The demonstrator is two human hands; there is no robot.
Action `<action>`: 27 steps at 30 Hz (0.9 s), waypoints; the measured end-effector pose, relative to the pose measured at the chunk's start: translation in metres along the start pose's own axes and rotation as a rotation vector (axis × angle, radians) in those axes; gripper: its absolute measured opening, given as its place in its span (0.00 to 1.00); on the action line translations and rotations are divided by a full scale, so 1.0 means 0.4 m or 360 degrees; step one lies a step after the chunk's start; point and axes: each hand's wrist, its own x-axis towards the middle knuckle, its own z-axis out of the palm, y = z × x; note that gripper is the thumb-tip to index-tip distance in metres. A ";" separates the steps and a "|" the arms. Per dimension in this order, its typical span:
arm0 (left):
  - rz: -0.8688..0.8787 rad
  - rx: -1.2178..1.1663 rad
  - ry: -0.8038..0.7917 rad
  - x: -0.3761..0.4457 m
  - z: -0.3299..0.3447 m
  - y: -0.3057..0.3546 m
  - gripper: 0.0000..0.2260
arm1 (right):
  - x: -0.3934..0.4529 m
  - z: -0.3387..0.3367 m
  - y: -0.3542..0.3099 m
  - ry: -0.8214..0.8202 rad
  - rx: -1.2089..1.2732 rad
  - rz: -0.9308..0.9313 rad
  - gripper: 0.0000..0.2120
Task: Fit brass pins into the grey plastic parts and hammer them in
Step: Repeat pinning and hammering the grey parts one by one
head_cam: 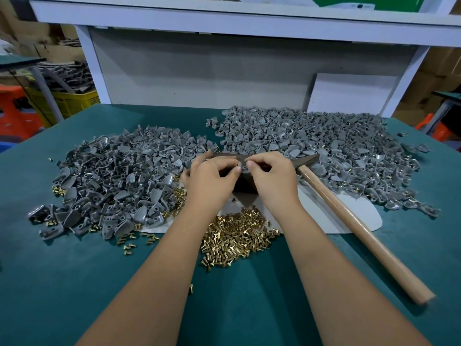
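Note:
My left hand (212, 178) and my right hand (270, 176) meet at the table's middle, fingertips pinching one small grey plastic part (240, 166) between them over a dark metal block (245, 186). Whether a pin sits in the part is hidden by my fingers. A heap of brass pins (237, 233) lies just below my wrists. Large piles of grey plastic parts lie to the left (112, 181) and to the back right (324, 146). A hammer with a wooden handle (361, 231) lies to the right, its dark head (308, 159) beside my right hand.
The green table mat (74, 283) carries a white sheet (349, 216) under the work spot. A white shelf frame (224, 18) and grey backboard stand behind the piles. A yellow crate (74, 101) and orange stools stand off the table at the left.

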 end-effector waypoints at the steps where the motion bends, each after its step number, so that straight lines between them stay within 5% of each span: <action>1: 0.0002 -0.0013 -0.0005 -0.001 -0.001 0.001 0.07 | 0.000 0.001 0.001 0.0000 -0.0028 -0.0001 0.05; 14: 0.0034 -0.0039 -0.0014 -0.002 -0.005 0.003 0.05 | 0.000 0.004 -0.013 -0.0022 0.0076 0.0076 0.05; 27: 0.0037 -0.0069 -0.0012 -0.005 -0.011 0.000 0.05 | -0.005 0.003 -0.032 0.0015 -0.0332 -0.0037 0.10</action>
